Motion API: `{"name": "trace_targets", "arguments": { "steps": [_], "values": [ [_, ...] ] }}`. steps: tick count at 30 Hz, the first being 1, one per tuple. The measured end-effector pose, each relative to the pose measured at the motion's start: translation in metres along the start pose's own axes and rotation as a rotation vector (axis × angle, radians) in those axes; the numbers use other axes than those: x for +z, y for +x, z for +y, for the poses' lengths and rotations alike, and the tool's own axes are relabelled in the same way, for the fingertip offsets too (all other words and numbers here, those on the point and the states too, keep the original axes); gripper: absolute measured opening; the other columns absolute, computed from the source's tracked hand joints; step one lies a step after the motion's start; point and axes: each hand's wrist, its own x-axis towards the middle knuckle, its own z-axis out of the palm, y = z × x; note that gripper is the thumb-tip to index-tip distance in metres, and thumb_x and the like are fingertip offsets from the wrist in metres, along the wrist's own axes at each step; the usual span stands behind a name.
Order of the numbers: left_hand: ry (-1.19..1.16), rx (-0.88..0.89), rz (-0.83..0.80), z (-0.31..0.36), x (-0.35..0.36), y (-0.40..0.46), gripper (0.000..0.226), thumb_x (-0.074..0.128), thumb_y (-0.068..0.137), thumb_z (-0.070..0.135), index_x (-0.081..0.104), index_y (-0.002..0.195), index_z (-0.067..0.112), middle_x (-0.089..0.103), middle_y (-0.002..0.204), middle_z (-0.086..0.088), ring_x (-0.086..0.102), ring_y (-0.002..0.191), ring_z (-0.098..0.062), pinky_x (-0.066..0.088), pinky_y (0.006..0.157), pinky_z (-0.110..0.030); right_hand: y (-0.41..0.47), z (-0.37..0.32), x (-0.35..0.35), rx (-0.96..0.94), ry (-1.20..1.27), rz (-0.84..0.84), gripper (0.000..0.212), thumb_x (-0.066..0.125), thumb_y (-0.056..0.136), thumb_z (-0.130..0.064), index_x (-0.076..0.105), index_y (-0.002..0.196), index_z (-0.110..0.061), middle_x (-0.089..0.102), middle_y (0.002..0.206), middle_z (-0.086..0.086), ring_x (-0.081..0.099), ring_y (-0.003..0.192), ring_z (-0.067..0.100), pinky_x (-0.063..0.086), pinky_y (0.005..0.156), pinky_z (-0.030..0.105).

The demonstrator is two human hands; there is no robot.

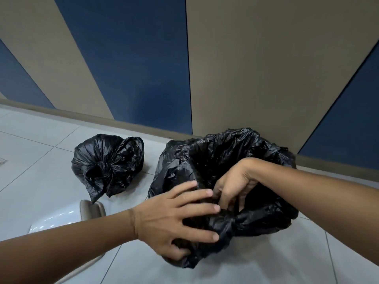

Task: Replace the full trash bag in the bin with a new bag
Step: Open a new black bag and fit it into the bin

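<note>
A white ceramic fixture [61, 218] sits low at the left on the tiled floor [30, 191]. Behind it, the full trash bag [107, 162], black and knotted at the top, rests on the floor near the base of the blue and beige wall [246, 68]. The left hand [174, 220] lies with fingers spread on the near side of the new black bag [215, 160], which covers the bin just beside the wall. The right hand [233, 185] pinches a gathered bunch of the new bag's near edge with curled fingers.
</note>
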Motion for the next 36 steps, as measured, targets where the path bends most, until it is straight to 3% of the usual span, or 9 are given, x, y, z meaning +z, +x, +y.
{"name": "trace_targets", "arguments": {
  "steps": [5,8,13,15,17,22,28,31,36],
  "values": [
    [0.245,-0.093,-0.014,0.003,0.015,0.008,0.062,0.068,0.093,0.035,0.037,0.147,0.044,0.038,0.157,-0.009,0.035,0.150,-0.038,0.024,0.124,-0.059,0.005,0.000,0.003,-0.006,-0.075,0.029,0.030,0.055,0.100,-0.004,0.058,0.130,-0.004,0.065,0.095,0.009,0.061,0.076,0.018,0.052,0.066,0.028],
    [0.275,-0.101,0.050,0.003,0.023,0.017,0.066,0.070,0.092,0.024,0.038,0.146,0.043,0.047,0.144,-0.009,0.046,0.140,-0.035,0.029,0.122,-0.059,0.009,0.002,0.006,-0.020,-0.099,0.065,0.023,0.058,0.100,-0.003,0.060,0.122,-0.006,0.063,0.093,0.011,0.060,0.073,0.018,0.052,0.063,0.026],
    [0.246,-0.104,0.122,0.001,0.030,0.017,0.075,0.073,0.089,0.022,0.032,0.150,0.041,0.049,0.142,-0.008,0.046,0.141,-0.035,0.030,0.121,-0.060,0.015,0.005,0.009,-0.067,-0.319,0.191,0.008,0.065,0.095,-0.009,0.065,0.103,-0.010,0.067,0.105,0.017,0.065,0.094,0.030,0.055,0.084,0.039],
    [0.239,-0.085,0.135,0.001,0.031,0.016,0.076,0.072,0.089,0.020,0.031,0.150,0.040,0.048,0.145,-0.008,0.044,0.144,-0.035,0.030,0.121,-0.060,0.020,0.001,0.011,-0.068,-0.484,0.246,0.020,0.059,0.097,-0.011,0.066,0.115,-0.007,0.068,0.117,0.018,0.064,0.105,0.030,0.054,0.095,0.038],
    [0.243,-0.065,0.127,0.001,0.032,0.015,0.074,0.071,0.090,0.019,0.033,0.150,0.038,0.051,0.141,-0.008,0.046,0.142,-0.034,0.032,0.120,-0.060,0.027,-0.003,0.014,-0.077,-0.526,0.268,0.030,0.051,0.100,-0.008,0.062,0.127,0.002,0.064,0.127,0.021,0.059,0.108,0.032,0.046,0.087,0.027],
    [0.218,-0.046,0.080,-0.001,0.025,0.013,0.055,0.070,0.092,0.025,0.047,0.141,0.034,0.055,0.125,-0.005,0.056,0.122,-0.029,0.038,0.117,-0.055,0.045,-0.015,0.020,-0.029,-0.633,0.230,0.033,0.049,0.106,-0.012,0.060,0.130,0.007,0.060,0.133,0.025,0.055,0.110,0.035,0.030,0.075,0.018],
    [0.179,-0.036,0.056,-0.003,0.010,0.023,0.028,0.051,0.098,0.006,0.056,0.123,0.019,0.067,0.096,-0.004,0.063,0.089,-0.029,0.045,0.106,-0.046,0.054,-0.012,0.022,-0.021,-0.527,0.250,0.042,0.055,0.102,-0.022,0.053,0.139,-0.003,0.055,0.142,0.018,0.054,0.128,0.030,0.040,0.100,0.029],
    [0.143,-0.050,0.020,-0.004,0.007,0.026,0.043,0.062,0.090,0.013,0.055,0.131,0.025,0.066,0.115,-0.004,0.064,0.114,-0.030,0.039,0.115,-0.051,0.048,-0.006,0.015,0.018,-0.530,0.183,0.050,0.053,0.103,-0.022,0.045,0.147,-0.001,0.049,0.150,0.019,0.048,0.136,0.030,0.036,0.109,0.033],
    [-0.271,-0.370,0.174,-0.015,-0.008,0.018,0.087,0.055,0.066,0.022,0.038,0.151,0.023,0.029,0.162,-0.010,0.020,0.157,-0.038,0.011,0.123,-0.067,0.028,-0.012,-0.008,0.079,-0.544,0.336,0.040,0.051,0.101,-0.020,0.060,0.136,-0.002,0.062,0.136,0.018,0.060,0.121,0.034,0.049,0.103,0.037]
  ]
}}
